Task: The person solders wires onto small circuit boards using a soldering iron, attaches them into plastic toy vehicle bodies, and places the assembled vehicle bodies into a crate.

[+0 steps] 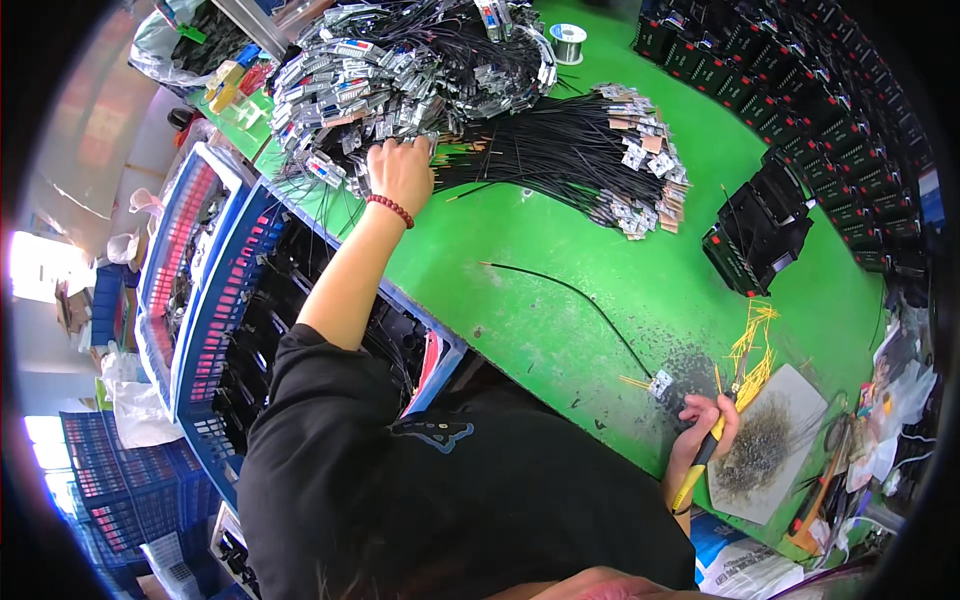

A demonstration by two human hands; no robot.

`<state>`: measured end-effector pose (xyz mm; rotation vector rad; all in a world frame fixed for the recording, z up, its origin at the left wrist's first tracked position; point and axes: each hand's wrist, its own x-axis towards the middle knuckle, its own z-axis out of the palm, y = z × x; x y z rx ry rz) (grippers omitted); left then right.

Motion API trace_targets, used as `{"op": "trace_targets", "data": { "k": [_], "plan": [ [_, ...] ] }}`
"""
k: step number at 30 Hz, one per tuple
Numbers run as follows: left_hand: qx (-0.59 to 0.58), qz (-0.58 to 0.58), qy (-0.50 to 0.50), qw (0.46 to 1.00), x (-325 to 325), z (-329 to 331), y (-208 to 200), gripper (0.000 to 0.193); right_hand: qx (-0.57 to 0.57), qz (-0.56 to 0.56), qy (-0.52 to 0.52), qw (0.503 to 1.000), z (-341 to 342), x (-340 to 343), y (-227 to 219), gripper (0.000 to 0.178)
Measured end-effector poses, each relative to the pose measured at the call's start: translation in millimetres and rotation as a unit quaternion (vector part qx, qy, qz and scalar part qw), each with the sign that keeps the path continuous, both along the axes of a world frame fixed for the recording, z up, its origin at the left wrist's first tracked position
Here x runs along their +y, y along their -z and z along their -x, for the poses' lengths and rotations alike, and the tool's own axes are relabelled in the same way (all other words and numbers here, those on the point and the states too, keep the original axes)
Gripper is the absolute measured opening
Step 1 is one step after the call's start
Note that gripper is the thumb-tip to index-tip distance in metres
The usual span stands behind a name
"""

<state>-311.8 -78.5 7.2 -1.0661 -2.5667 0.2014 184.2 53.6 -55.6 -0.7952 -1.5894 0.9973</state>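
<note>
At the near edge of a heaped pile of silver metal-ended parts with black wires [350,90], my left hand [402,172] has its fingers curled down. What lies between them is hidden. My right hand [705,430] is closed round a hand tool with a yellow and black handle [699,462]; its working end is hard to make out against yellow wires. Just left of that hand, a black wire [590,300] runs to a small silver piece [660,383] with thin yellow leads. Beside my left hand lies a bundle of black wires [530,155] with silver and tan ends.
Yellow wires [760,365] lie by a grey board [790,405] with dark crumbs. An open black case [760,225] stands on the green table [450,290]; rows of black units [800,110] line its far right. A solder spool [567,43] is behind. Blue crates [215,310] stand left.
</note>
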Motion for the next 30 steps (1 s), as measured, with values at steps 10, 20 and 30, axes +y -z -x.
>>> {"op": "trace_targets", "data": {
  "k": [10,20,30],
  "plan": [
    [-0.011,0.041,0.007,0.999,12.6,-5.4,-6.3,0.029,0.014,0.01,-0.023,1.0,-2.9,-3.0,-1.0,0.03],
    [-0.028,-0.081,0.099,0.991,-1.1,-44.2,-55.2,0.01,0.019,-0.023,-0.051,0.998,-2.7,-1.8,-6.8,0.024],
    [-0.398,-0.211,0.481,0.752,32.0,-186.8,-166.6,0.015,0.087,-0.103,-0.047,0.99,-23.3,-2.3,-82.7,0.035]
  ]
}}
